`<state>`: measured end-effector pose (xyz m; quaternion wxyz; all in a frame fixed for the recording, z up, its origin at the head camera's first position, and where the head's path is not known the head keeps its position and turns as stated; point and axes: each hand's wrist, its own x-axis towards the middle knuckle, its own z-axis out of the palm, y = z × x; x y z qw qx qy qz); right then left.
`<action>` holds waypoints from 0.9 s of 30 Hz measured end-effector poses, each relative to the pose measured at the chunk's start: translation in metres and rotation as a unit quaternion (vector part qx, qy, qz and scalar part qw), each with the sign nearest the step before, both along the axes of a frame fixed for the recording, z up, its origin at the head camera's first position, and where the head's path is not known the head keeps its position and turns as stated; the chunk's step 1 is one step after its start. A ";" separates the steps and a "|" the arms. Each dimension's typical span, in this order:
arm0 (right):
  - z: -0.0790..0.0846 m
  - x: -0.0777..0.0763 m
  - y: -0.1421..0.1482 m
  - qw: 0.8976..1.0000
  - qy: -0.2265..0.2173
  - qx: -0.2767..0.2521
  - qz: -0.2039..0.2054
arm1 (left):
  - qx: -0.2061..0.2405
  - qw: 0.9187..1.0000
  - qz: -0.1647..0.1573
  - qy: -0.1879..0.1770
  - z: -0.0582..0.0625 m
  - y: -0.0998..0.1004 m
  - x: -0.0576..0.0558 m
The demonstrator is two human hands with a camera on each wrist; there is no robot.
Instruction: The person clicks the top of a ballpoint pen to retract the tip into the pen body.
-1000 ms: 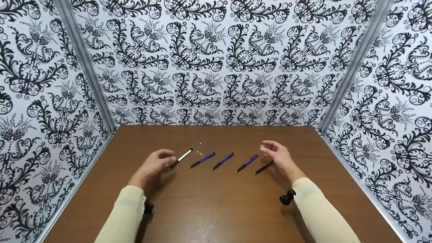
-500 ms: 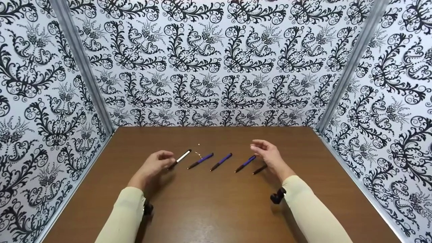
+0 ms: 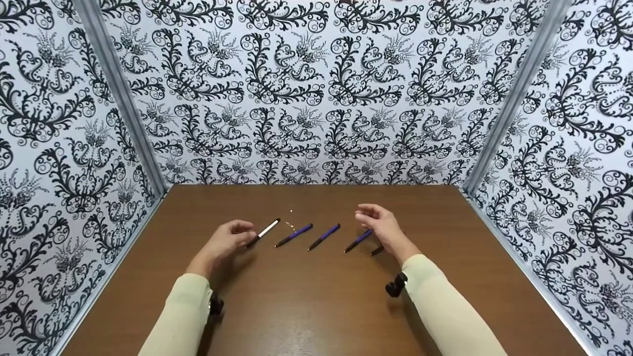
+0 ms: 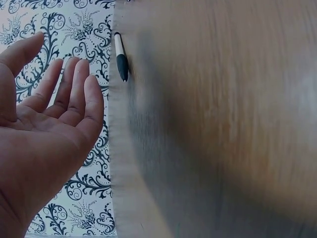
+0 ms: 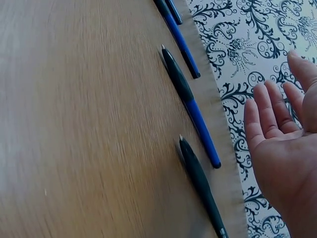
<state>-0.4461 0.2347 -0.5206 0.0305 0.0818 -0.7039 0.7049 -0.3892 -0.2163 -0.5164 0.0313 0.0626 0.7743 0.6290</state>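
Several pens lie slanted in a row on the brown table. My left hand (image 3: 228, 242) hovers beside the white pen (image 3: 269, 227) with the black grip at the row's left end; in the left wrist view its loosely bent fingers (image 4: 78, 94) hold nothing. Two blue pens (image 3: 295, 235) (image 3: 324, 237) lie in the middle. Above another blue pen (image 3: 357, 242) and the black pen (image 3: 378, 250), both partly hidden, is my right hand (image 3: 384, 228). In the right wrist view its fingers are relaxed, with no pen in them, apart from the black pen (image 5: 200, 186).
The wooden table (image 3: 287, 296) is enclosed at the back and sides by white panels (image 3: 316, 99) with black scroll patterns. Grey metal posts (image 3: 121, 99) stand at both rear corners. Small bright specks (image 3: 291, 225) show near the left blue pen.
My right hand has moved left from over the black pen, so it now covers the far end of the right blue pen as well. The left hand and the pens have stayed in place.
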 end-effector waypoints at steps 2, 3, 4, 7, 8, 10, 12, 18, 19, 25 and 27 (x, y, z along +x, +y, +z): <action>0.000 -0.001 -0.003 1.000 0.000 0.003 0.001 | 0.002 1.000 -0.001 -0.001 0.001 0.000 0.000; 0.000 -0.001 -0.005 1.000 0.000 0.006 0.002 | 0.002 1.000 -0.001 -0.001 0.001 0.000 0.000; 0.000 -0.001 -0.006 1.000 0.000 0.007 0.003 | 0.003 1.000 -0.001 0.000 0.001 0.001 0.001; 0.000 -0.002 -0.011 1.000 0.001 0.012 0.002 | 0.003 1.000 -0.002 0.001 0.001 0.001 0.001; 0.000 -0.002 -0.013 1.000 0.001 0.014 0.002 | 0.003 1.000 -0.002 0.001 0.001 0.001 0.001; 0.000 -0.003 -0.016 1.000 0.002 0.017 0.003 | 0.002 1.000 -0.003 0.001 0.001 0.002 0.001; 0.000 -0.003 -0.020 1.000 0.002 0.018 0.004 | 0.004 1.000 -0.002 -0.002 0.001 0.001 0.001; 0.000 -0.003 -0.027 1.000 0.004 0.013 0.008 | 0.019 1.000 -0.001 -0.012 0.001 0.001 -0.001; 0.000 -0.003 -0.028 1.000 0.005 0.013 0.010 | 0.019 1.000 -0.002 -0.013 0.001 0.001 -0.001; 0.002 -0.001 -0.035 1.000 0.003 0.015 0.023 | -0.007 1.000 -0.001 -0.004 0.000 0.001 -0.002; 0.002 0.000 -0.037 1.000 0.002 0.010 0.029 | -0.014 1.000 0.000 0.000 0.000 0.001 -0.001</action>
